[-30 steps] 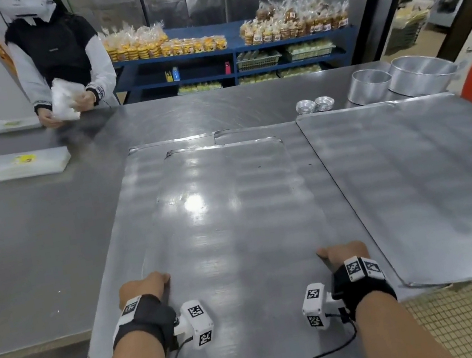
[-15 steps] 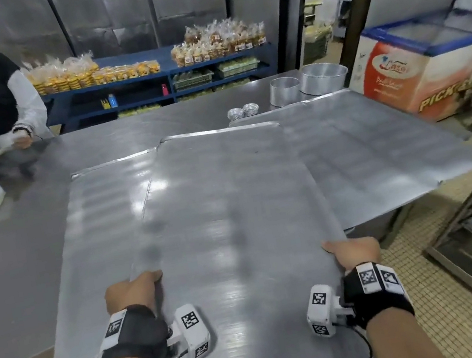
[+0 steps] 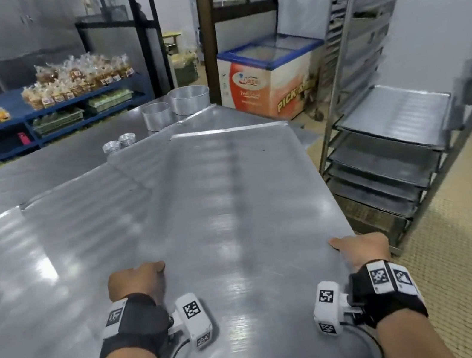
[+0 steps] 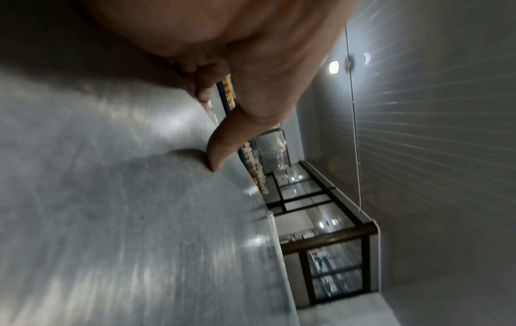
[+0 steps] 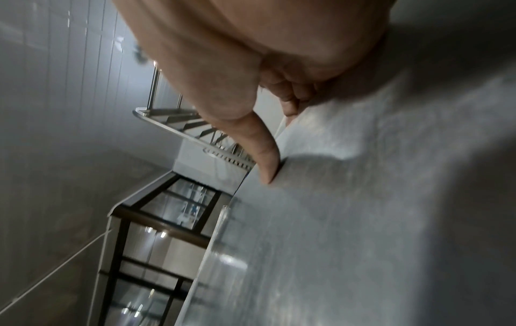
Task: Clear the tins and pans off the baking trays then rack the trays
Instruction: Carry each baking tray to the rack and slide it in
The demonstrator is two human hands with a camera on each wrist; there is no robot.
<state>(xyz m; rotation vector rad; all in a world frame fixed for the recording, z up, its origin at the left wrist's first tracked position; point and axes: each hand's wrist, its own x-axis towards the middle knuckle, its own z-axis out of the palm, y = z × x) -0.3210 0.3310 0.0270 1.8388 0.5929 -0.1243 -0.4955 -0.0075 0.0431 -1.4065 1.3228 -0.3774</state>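
I hold a large bare metal baking tray (image 3: 234,210) lifted above the table, its far end pointing toward the tray rack (image 3: 387,152) on the right. My left hand (image 3: 135,283) grips the tray's left edge, thumb on top, fingers curled under (image 4: 212,154). My right hand (image 3: 360,247) grips the right edge the same way (image 5: 268,167). Two more trays (image 3: 35,245) lie flat on the steel table below. Two round cake pans (image 3: 189,100) and two small foil tins (image 3: 119,142) stand on the table beyond the trays.
The rack holds several trays on its lower rungs, the top one (image 3: 400,115) bright; upper rungs are bare. A chest freezer (image 3: 270,78) stands behind the table's corner. Blue shelves (image 3: 58,106) with bagged bread line the back wall. Tiled floor lies between table and rack.
The tray has swung to the right with both hands still on its edges, and my view has turned right so the rack now shows. The person at the table's left is out of view.
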